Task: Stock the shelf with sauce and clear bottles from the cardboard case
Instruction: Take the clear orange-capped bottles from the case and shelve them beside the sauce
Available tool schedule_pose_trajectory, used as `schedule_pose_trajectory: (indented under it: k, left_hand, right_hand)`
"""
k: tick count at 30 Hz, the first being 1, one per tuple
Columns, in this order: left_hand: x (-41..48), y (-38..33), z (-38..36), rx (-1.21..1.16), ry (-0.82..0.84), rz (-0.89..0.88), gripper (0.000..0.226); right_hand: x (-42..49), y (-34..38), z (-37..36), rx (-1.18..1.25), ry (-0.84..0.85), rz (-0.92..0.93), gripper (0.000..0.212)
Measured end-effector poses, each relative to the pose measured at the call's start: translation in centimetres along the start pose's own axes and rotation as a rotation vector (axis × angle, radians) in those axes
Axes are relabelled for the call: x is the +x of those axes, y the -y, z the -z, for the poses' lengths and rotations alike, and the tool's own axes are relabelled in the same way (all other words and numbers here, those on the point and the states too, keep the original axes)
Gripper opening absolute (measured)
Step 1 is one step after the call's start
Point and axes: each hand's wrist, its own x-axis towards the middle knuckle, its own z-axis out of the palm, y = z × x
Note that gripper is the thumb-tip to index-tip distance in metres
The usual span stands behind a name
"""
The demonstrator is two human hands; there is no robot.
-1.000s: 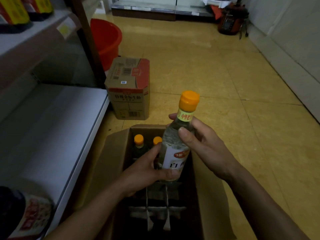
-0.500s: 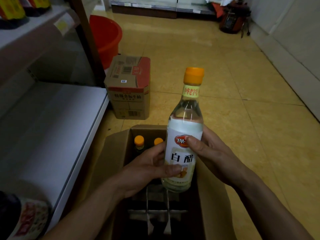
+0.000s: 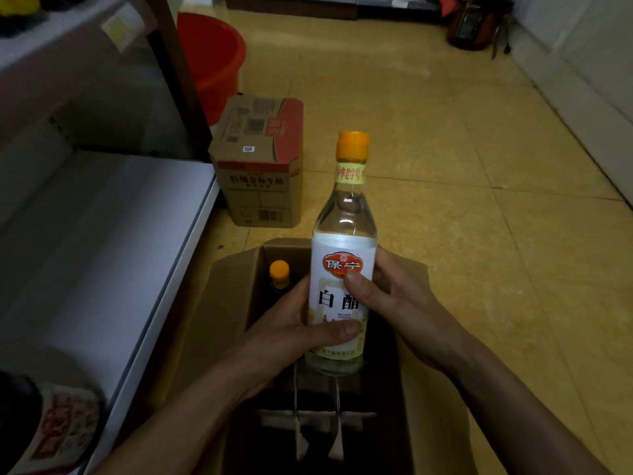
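A clear bottle [image 3: 346,228] with an orange cap and a white label stands upright above the open cardboard case [image 3: 222,303]. My left hand [image 3: 291,334] grips its lower body from the left, thumb across the label's bottom. My right hand [image 3: 400,303] holds it from the right, thumb pressed on the label's middle. One dark bottle with an orange cap [image 3: 279,274] shows in the case's far left corner; cardboard dividers [image 3: 317,416] fill the dark near part. The white shelf [image 3: 102,241] lies to the left.
A sealed printed carton [image 3: 260,162] stands on the yellow tile floor beyond the case, with a red bucket [image 3: 212,60] behind it. A dark labelled bottle [image 3: 44,430] sits at the shelf's near left corner. An upper shelf [image 3: 61,32] overhangs. A dark appliance [image 3: 472,22] stands far right.
The clear bottle has come up out of the case and now stands higher and upright. My right hand slid from its neck down to the label.
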Motion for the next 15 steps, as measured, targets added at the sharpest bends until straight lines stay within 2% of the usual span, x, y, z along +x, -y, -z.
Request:
schedule_pose_trajectory:
  k: [8,15]
  left_hand:
    - [-0.3,0.9,0.7,0.084,-0.051,0.090,0.066]
    - [-0.3,-0.2,0.6,0.007,-0.133,0.143,0.062]
  right_hand:
    - [0.1,-1.4,-1.3,0.057,0.004,-0.020,0.037]
    - [0.9,-0.4,-2.5,0.082,-0.079,-0.048,0.046]
